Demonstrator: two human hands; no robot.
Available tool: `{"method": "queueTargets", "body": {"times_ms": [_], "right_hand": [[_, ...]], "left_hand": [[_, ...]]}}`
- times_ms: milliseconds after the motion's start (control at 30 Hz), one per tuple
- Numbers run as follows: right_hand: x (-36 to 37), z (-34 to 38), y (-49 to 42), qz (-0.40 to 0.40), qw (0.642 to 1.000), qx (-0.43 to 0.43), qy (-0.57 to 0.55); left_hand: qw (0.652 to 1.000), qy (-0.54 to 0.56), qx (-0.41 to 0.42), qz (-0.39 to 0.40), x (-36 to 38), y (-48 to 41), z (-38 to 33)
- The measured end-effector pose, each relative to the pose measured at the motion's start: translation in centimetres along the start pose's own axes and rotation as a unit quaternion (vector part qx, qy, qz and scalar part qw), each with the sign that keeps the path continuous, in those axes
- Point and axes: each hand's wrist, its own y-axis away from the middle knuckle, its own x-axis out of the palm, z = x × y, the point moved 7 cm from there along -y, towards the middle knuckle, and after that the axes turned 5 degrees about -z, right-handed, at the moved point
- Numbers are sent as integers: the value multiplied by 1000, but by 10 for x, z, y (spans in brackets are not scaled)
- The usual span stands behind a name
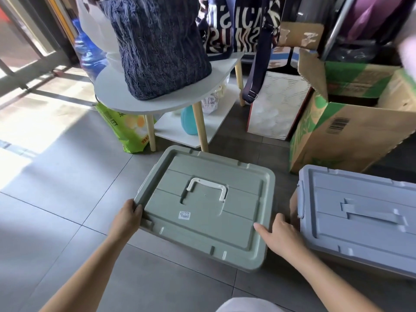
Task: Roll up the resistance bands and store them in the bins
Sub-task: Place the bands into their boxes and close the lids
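Between our two hands sits the green bin (252, 262), closed under its lid (171, 221) (the white handle (208, 188) lies flat, untouched). Our left hand (128, 216) grips the lid's left edge, fingers curled over the rim. Our right hand (281, 235) clasps the right edge, thumb laid on top and fingers dropping down the side out of sight. Just beyond the right hand stands a blue-grey bin (360, 210), also lidded. We see no resistance bands anywhere in view, so rolling is not yet under way. By our reading we are at the opening step, getting a bin ready. Next, we judge, both hands must lift evenly to free the lid, set it aside, then find the bands.
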Motion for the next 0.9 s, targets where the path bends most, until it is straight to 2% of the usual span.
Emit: {"method": "queueTargets", "body": {"times_ms": [200,333,400,467,533,600,633,700,800,900], "right_hand": [[-10,-17,-24,-44,990,25,-135],[-4,-27,-46,8,973,71,-219],[11,-33,-48,47,934,120,-333],[30,-40,-49,82,881,166,-435],[45,-42,-46,118,838,196,-495],[51,-39,-45,126,816,196,-530],[50,-35,-45,115,817,184,-534],[44,-32,-45,87,830,169,-524],[39,-31,-46,61,848,176,-496],[27,-23,-48,20,889,157,-429]], "left_hand": [[996,81,25,17,12,-4,-18],[989,149,-6,14,14,-20,-36],[983,174,-61,14,16,-34,-36],[972,190,-125,63,24,-42,-29],[934,263,-180,164,38,-40,-23],[884,338,-210,245,47,-33,-22],[874,355,-208,259,49,-33,-20],[884,350,-191,242,50,-41,-16],[938,287,-158,112,33,-61,-7],[956,271,-101,47,16,-70,-11]]}}
